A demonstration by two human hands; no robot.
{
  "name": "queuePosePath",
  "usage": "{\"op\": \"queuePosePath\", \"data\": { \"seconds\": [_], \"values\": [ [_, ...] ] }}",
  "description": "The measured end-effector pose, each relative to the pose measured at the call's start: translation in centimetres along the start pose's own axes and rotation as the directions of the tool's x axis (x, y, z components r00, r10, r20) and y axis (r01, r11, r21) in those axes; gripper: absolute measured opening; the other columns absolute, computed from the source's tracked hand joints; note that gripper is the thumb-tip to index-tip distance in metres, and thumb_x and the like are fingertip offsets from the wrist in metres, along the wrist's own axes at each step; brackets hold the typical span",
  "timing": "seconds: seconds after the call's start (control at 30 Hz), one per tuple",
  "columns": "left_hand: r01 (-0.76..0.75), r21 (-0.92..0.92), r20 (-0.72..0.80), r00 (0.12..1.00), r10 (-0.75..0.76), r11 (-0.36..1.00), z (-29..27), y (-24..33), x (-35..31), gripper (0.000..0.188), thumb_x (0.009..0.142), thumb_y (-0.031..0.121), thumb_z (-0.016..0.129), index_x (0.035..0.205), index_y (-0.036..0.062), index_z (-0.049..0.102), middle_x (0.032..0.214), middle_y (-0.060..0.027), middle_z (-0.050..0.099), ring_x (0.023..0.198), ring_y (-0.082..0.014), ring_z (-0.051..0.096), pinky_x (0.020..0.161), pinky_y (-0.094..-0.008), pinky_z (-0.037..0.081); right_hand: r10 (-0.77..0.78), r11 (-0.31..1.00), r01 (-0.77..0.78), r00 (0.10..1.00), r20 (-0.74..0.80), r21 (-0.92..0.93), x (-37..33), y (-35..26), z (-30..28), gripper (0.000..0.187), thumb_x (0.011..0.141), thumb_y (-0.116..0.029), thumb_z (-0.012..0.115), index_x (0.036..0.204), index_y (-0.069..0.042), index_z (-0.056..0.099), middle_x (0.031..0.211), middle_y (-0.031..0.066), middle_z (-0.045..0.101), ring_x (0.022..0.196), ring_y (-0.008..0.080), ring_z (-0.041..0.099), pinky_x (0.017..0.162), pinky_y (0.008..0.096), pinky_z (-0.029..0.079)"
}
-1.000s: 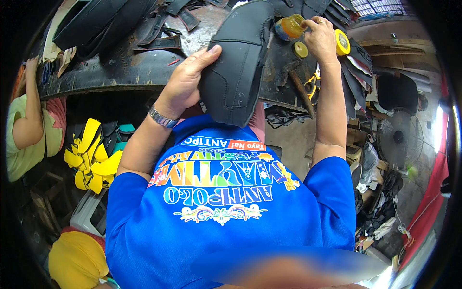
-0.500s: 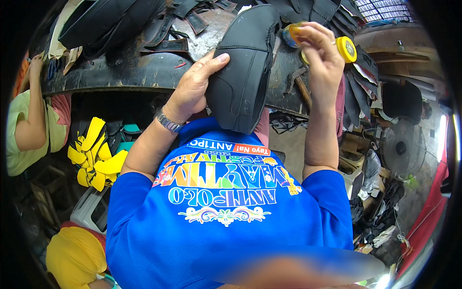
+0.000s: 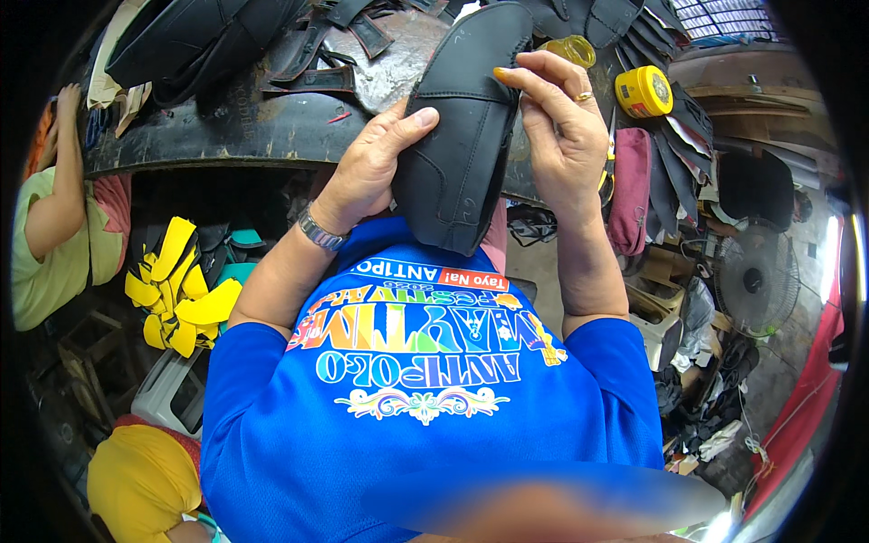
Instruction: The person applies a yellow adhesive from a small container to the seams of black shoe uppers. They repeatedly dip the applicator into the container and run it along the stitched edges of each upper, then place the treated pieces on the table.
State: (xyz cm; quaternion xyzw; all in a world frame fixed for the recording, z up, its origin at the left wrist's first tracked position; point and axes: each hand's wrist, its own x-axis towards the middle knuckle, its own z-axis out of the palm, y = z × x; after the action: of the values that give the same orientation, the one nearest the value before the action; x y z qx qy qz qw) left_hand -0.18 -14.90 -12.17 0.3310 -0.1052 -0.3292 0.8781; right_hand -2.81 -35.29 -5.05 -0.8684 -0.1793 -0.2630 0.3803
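Note:
My left hand [image 3: 376,167] is closed on a black shoe upper [image 3: 457,136], thumb on its face, and holds it upright in front of my chest. The upper has stitched seams and a few pale marks. My right hand [image 3: 566,131] is at the upper's right edge with its fingers apart and bent. A yellow-orange smear, like glue, coats its index fingertip, which rests on or just over the black surface. Behind this hand an open clear jar [image 3: 572,50] with yellowish contents lies or stands on the dark worktable [image 3: 226,136].
Black cut pieces [image 3: 353,36] lie along the worktable. A yellow tub [image 3: 644,91] and a maroon cloth roll [image 3: 629,190] are on the right. Yellow pieces [image 3: 181,290] hang low on the left. Another person's arm [image 3: 59,199] is at far left. A fan [image 3: 756,276] stands right.
My right hand has come away from the jar, moving left and slightly down to the shoe upper's edge. My left hand and the upper have barely moved.

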Motion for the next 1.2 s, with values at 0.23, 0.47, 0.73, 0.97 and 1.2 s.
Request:
{"op": "queuePosePath", "data": {
  "seconds": [0.23,0.47,0.73,0.97,1.2],
  "values": [
    [-0.031,-0.004,0.002,1.0,0.031,1.0,0.0,0.0,0.0,0.044,0.104,0.024,0.057,0.14,0.0003,0.049,0.126,-0.0123,0.065,0.111,-0.0165,0.067,0.095,-0.0308,0.056,0.004,1.0,-0.003,1.0,0.017,-0.031,-0.1,-0.2,0.3,0.036,0.082,0.014,0.057,0.11,-0.001,0.074,0.116,0.0133,0.062,0.102,0.0243,0.064,0.092,0.0302,0.051],
    [-0.056,0.014,0.015,0.998,0.056,0.998,0.1,-0.1,0.0,0.045,0.104,0.026,0.056,0.141,0.0007,0.049,0.128,-0.0128,0.064,0.111,-0.017,0.067,0.096,-0.0309,0.056,0.0,0.997,0.003,0.999,0.044,-0.074,-0.1,-0.6,0.4,0.037,0.082,0.014,0.057,0.111,-0.002,0.074,0.119,0.0139,0.061,0.103,0.0246,0.065,0.093,0.0312,0.051],
    [-0.052,0.091,0.002,0.999,0.052,0.994,0.2,0.3,-0.1,0.048,0.104,0.028,0.055,0.142,0.0013,0.046,0.129,-0.0142,0.064,0.112,-0.0186,0.067,0.095,-0.0317,0.056,-0.053,0.988,0.063,0.995,0.079,-0.139,-0.4,-0.9,0.0,0.039,0.078,0.014,0.062,0.109,-0.004,0.076,0.12,0.0139,0.065,0.106,0.027,0.066,0.092,0.0332,0.054],
    [-0.051,0.07,0.011,0.999,0.05,0.996,0.4,0.4,0.0,0.046,0.104,0.027,0.055,0.141,0.0013,0.047,0.128,-0.0134,0.064,0.112,-0.0182,0.067,0.097,-0.032,0.055,-0.203,0.954,0.217,0.975,0.089,-0.205,-0.4,-0.7,-0.3,0.04,0.072,0.012,0.07,0.106,-0.009,0.077,0.118,0.0139,0.067,0.104,0.029,0.067,0.087,0.0355,0.056],
    [-0.053,0.011,0.002,0.999,0.052,0.999,0.4,0.4,0.0,0.04,0.104,0.025,0.056,0.135,0.0006,0.054,0.123,-0.0111,0.067,0.107,-0.0153,0.068,0.094,-0.0292,0.055,-0.295,0.898,0.328,0.944,0.151,-0.294,-0.2,-0.9,-0.6,0.038,0.074,0.01,0.072,0.105,-0.011,0.077,0.117,0.0131,0.067,0.099,0.0292,0.068,0.078,0.0344,0.058]
  ]
}}
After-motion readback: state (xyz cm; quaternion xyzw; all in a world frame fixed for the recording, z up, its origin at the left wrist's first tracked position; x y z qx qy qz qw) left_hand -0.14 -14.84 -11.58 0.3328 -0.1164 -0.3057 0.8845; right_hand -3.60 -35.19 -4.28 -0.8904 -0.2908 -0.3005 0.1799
